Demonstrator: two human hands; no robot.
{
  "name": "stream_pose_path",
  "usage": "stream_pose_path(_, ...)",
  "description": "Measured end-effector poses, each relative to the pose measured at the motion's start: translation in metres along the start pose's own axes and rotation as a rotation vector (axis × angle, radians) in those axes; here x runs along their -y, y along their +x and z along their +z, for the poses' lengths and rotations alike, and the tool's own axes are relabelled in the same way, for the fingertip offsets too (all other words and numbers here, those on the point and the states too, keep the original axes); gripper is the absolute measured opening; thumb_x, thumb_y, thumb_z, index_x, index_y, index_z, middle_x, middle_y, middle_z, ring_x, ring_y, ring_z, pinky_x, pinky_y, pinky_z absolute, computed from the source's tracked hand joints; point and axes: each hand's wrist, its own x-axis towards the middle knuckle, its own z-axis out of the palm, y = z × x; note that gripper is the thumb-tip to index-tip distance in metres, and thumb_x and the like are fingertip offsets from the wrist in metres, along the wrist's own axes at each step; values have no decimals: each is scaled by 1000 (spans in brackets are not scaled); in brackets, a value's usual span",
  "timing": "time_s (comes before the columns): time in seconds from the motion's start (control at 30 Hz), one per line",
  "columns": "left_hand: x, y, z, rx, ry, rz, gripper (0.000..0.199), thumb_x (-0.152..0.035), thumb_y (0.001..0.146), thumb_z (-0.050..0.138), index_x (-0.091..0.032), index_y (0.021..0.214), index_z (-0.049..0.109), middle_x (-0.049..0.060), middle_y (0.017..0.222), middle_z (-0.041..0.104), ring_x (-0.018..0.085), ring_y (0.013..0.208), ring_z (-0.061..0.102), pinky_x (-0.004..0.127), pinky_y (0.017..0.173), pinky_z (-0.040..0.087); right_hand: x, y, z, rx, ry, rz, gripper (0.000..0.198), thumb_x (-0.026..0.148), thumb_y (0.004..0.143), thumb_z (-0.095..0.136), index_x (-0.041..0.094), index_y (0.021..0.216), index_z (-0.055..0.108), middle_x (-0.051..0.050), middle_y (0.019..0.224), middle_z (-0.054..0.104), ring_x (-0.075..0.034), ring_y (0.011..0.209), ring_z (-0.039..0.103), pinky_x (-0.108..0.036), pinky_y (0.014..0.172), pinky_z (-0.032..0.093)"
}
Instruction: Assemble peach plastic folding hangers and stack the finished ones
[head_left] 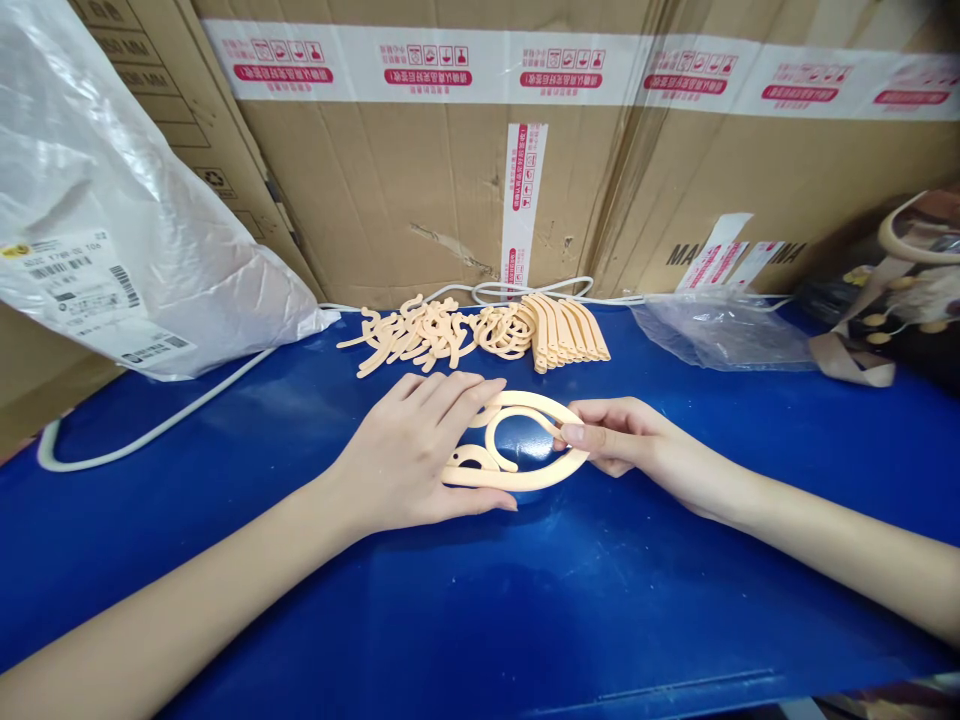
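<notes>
Frame (pixel 541 477), end hidden, left hand (pixel 420 445) over

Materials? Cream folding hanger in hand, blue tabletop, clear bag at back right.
Cream folding hanger: probably molded plastic, satin; even colour, smooth rounded edges.
Blue tabletop: glossy surface, perhaps painted or plastic-covered, given its reflections; base material can't be told.
Clear bag: likely thin plastic film, shiny; see-through and wrinkled.
</notes>
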Motion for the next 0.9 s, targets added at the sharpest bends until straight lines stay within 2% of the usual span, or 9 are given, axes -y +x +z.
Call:
stream_pose_path(0.23,0,-1,2,-11,-18,30,80,-66,78,58,-3,126,47,19,118,61,29,106,58,38,88,42,-5,5,-2,32,-27,-16,31,45,87,59,15,82,58,7,60,33,-6,51,24,-22,45,17)
stream_pose_path(0.37,2,3,-5,17,-12,33,69,-62,79,59,-5,118,53,17,113,63,29,102,57,40,88,41,-2,2,-1,-9,-189,-88,31,45,89,56,16,76,55,6,62,36,-7,54,30,-22,48,24)
stream_pose_path(0.43,8,7,-14,55,-10,-8,63,-61,78,58,-8,113,56,14,107,63,29,100,56,41,88,41,0,0,-2,-64,-291,-138,31,45,92,51,17,83,58,5,65,42,-8,58,38,-22,52,30)
stream_pose_path(0.5,19,8,-25,95,-14,-70,61,-62,77,58,-11,109,57,12,105,62,29,98,55,41,87,41,0,0,-3,-107,-410,-167,32,46,95,45,18,97,59,4,67,49,-10,61,45,-23,56,35)
stream_pose_path(0.57,34,4,-35,148,-33,-113,61,-65,76,58,-15,110,56,10,108,60,28,98,53,39,85,41,-3,2,-7,-144,-602,-224,31,45,95,44,20,105,58,2,73,56,-12,66,52,-25,60,41)
stream_pose_path(0.63,51,-5,-41,196,-64,-176,55,-63,78,57,-20,112,56,7,108,59,25,97,53,38,85,41,-6,5,-10,-170,-850,-336,25,39,94,48,20,105,59,-2,87,62,-16,79,57,-29,71,45)
stream_pose_path(0.7,66,-18,-43,247,-120,-260,42,-58,82,53,-20,100,58,4,100,60,23,92,54,34,81,43,-9,7,-12,-164,-1040,-444,21,33,94,49,19,105,60,-6,102,61,-20,95,56,-34,83,46)
stream_pose_path(0.77,77,-31,-43,275,-170,-366,46,-60,78,57,-21,102,57,3,98,61,22,88,57,32,78,45,-11,9,-13,-130,-1123,-490,22,30,94,47,19,107,60,-8,108,59,-21,101,54,-37,89,45)
stream_pose_path(0.9,92,-47,-45,303,-158,-436,63,-68,69,62,-25,114,55,3,110,60,25,99,57,34,85,44,-11,10,-12,-98,-1146,-497,21,30,95,47,19,108,60,-9,110,57,-21,102,53,-38,90,46)
